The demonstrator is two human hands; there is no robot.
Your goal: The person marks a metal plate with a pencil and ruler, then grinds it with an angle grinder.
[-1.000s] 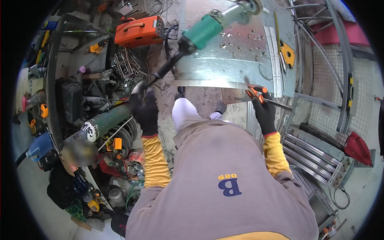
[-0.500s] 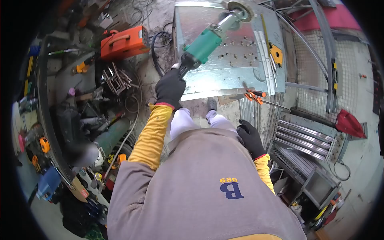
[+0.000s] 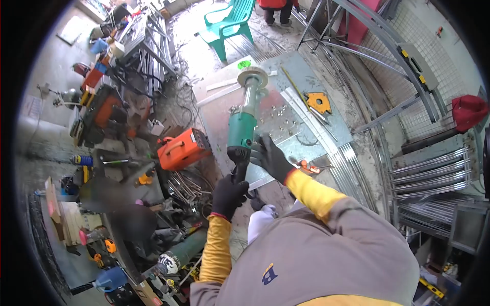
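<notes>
My left hand (image 3: 229,196), in a black glove, is closed round the rear handle of a green power grinder (image 3: 242,130). The grinder points away from me over the metal sheet (image 3: 214,120), with a round wheel (image 3: 252,77) at its far end. Beside the grinder's body, on its right, is my right hand (image 3: 274,162), also gloved, with its fingers stretched towards the housing. Several small metal bits (image 3: 278,113) lie on the sheet.
Metal strips (image 3: 311,122), a yellow angular plate (image 3: 319,102) and an orange-handled tool (image 3: 309,167) lie to the right. An orange machine case (image 3: 184,149) stands left. Beyond are a green chair (image 3: 229,28) and a person (image 3: 275,7). Metal framing (image 3: 388,120) stands right.
My right hand has come up from beside my body to the grinder. The grinder has swung to point more straight ahead, still in my left hand. My view has tilted up and turned.
</notes>
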